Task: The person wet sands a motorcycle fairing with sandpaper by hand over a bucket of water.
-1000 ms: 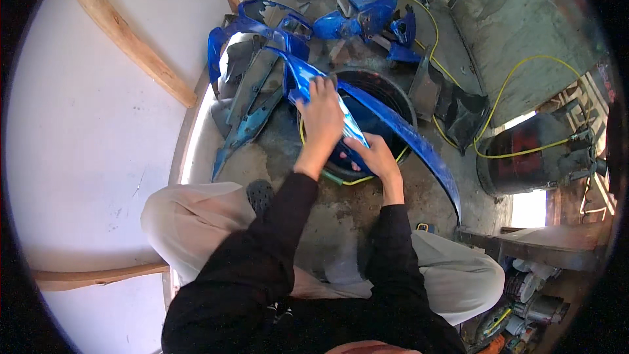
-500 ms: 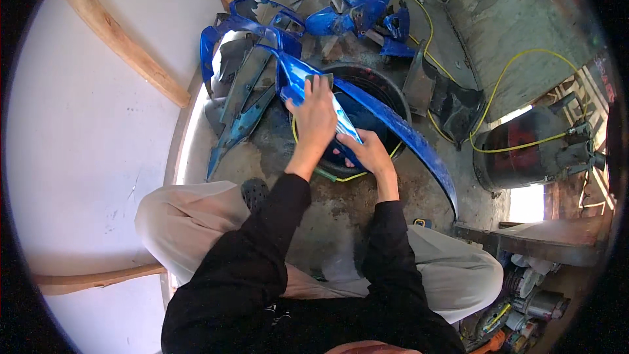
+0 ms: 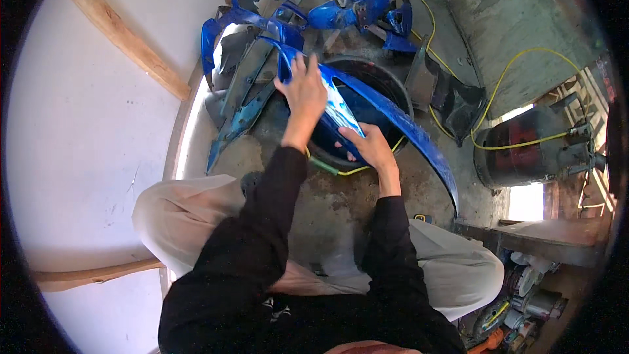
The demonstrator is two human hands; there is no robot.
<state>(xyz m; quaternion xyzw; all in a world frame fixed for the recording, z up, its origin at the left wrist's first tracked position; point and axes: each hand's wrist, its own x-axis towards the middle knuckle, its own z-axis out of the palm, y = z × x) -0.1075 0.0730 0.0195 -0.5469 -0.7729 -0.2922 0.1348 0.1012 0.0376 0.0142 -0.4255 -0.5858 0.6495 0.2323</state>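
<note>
A long blue plastic fairing panel (image 3: 400, 124) lies slantwise over a round black tub (image 3: 393, 78), one narrow arm curving down to the right. Pale, wet-looking patches shine along its nearer arm. My right hand (image 3: 372, 147) grips that arm's near end, thumb on top and fingers underneath. Over the panel's upper left part is my left hand (image 3: 306, 95), its fingertips blurred by motion. Whatever sits under its bent fingers is hidden; a small dark flat pad showed there a moment ago.
More blue fairing parts (image 3: 360, 10) lie at the back, with dark panels (image 3: 246, 108) on the left. A black plastic piece (image 3: 452, 101) rests right of the tub. A yellow hose (image 3: 517, 147) runs to a dark tank (image 3: 508, 157). Tools (image 3: 524, 305) crowd the lower right.
My left hand has shifted slightly up and left along the panel, and the dark pad beneath its fingers no longer shows. My right hand keeps its grip at nearly the same spot.
</note>
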